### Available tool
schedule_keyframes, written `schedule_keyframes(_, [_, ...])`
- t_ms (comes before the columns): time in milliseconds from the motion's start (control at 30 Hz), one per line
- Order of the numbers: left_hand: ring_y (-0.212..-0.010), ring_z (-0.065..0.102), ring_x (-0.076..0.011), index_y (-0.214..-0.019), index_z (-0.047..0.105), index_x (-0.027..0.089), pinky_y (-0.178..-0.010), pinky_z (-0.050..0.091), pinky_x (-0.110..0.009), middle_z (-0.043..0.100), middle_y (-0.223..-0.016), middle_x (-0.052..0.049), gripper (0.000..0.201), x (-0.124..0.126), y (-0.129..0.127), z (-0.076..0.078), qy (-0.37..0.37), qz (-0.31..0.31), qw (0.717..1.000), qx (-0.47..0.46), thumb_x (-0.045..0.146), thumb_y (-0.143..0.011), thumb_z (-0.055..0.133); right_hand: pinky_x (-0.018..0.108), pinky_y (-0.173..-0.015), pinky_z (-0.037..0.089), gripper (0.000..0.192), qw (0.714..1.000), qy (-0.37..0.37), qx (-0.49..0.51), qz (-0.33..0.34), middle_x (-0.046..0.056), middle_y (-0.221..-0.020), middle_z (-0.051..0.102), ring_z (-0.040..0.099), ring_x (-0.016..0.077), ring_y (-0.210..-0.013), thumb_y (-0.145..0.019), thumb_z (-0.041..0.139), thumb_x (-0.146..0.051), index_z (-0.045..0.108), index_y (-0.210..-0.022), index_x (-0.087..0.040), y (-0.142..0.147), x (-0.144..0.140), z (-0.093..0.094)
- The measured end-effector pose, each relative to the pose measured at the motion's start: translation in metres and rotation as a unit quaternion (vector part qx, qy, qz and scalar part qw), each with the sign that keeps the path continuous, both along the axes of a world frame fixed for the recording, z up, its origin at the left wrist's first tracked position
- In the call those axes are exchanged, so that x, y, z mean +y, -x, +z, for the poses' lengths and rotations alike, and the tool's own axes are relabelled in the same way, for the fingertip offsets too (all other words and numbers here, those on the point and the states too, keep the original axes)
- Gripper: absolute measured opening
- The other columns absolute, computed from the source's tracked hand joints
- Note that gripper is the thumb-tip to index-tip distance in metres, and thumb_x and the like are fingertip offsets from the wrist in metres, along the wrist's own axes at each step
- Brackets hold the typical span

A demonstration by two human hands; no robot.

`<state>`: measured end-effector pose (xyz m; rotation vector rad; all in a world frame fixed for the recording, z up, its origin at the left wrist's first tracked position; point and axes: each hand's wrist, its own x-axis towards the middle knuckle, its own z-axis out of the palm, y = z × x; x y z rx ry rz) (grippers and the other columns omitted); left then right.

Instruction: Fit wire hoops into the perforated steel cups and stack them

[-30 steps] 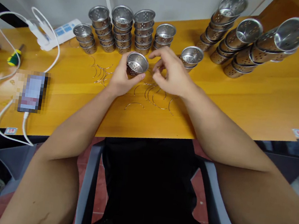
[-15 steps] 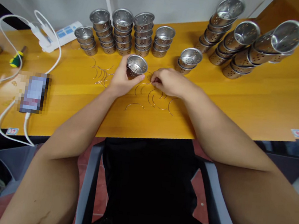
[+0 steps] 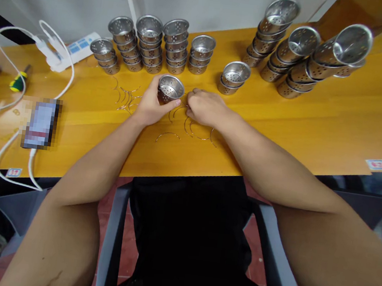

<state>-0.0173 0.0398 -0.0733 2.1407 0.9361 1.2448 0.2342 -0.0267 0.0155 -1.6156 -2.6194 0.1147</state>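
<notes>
Steel perforated cup (image 3: 170, 88) gripped in left hand (image 3: 152, 105), fingers wrapped round its wall, thumb at the near rim, mouth tilted toward the camera, held just above the yellow wooden desk (image 3: 321, 118) near its middle. Right hand (image 3: 204, 107) just to the right of it, knuckles up, fingers curled down and pinched together on the scattered wire clips (image 3: 192, 131); whether one clip is actually pinched, cannot tell. More curved clips (image 3: 126, 97) lying to the left of the left hand.

Beyond the hands, toward the far edge: upright stacks of the same cups (image 3: 154, 46) in a row, a short pair (image 3: 233, 76) to the right of them. Farther right, three long stacks (image 3: 304, 59) leaning over, mouths facing the camera.

Far left: white power strip (image 3: 79, 46) with white cable (image 3: 14, 68) looping toward the near edge, a green-and-yellow screwdriver (image 3: 17, 82) beside it, a blurred-out phone (image 3: 40, 123) plugged in near the left front. Small label sticker (image 3: 377, 164) at the right near edge. Black lap and grey chair arms (image 3: 114, 227) below the desk edge.
</notes>
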Motion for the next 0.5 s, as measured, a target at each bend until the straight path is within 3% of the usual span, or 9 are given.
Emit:
schedule_keyframes(133, [-0.157, 0.075, -0.0402, -0.172, 0.047, 0.027, -0.140, 0.063, -0.060, 0.070, -0.165, -0.020, 0.108, 0.003, 0.004, -0.003, -0.018, -0.008, 1.000, 0.013, 0.092, -0.097, 0.089, 0.054, -0.103, 0.065, 0.032, 1.000, 0.014, -0.002, 0.001, 0.027, -0.142, 0.082, 0.080, 0.0451, -0.126, -0.111, 0.066, -0.018, 0.081, -0.138, -0.010, -0.005, 0.000, 0.003])
schedule_keyframes(267, [-0.165, 0.070, -0.0409, -0.174, 0.046, 0.030, -0.142, 0.061, -0.059, 0.068, -0.169, -0.019, 0.108, 0.007, 0.005, -0.004, -0.030, -0.018, 0.999, 0.014, 0.090, -0.096, 0.091, 0.052, -0.101, 0.062, 0.026, 0.999, 0.017, 0.051, -0.007, 0.022, -0.143, 0.081, 0.080, 0.0407, -0.122, -0.113, 0.063, -0.018, 0.081, -0.132, -0.018, -0.012, 0.000, 0.008])
schedule_keyframes(500, [-0.166, 0.069, -0.0409, -0.176, 0.042, 0.033, -0.140, 0.064, -0.060, 0.062, -0.174, -0.018, 0.107, 0.010, 0.002, -0.004, -0.025, -0.014, 1.000, -0.007, 0.085, -0.097, 0.092, 0.055, -0.111, 0.064, 0.023, 0.994, 0.028, 0.106, 0.018, 0.020, -0.145, 0.079, 0.080, 0.0421, -0.129, -0.112, 0.077, -0.025, 0.082, -0.134, -0.020, -0.019, 0.003, 0.008])
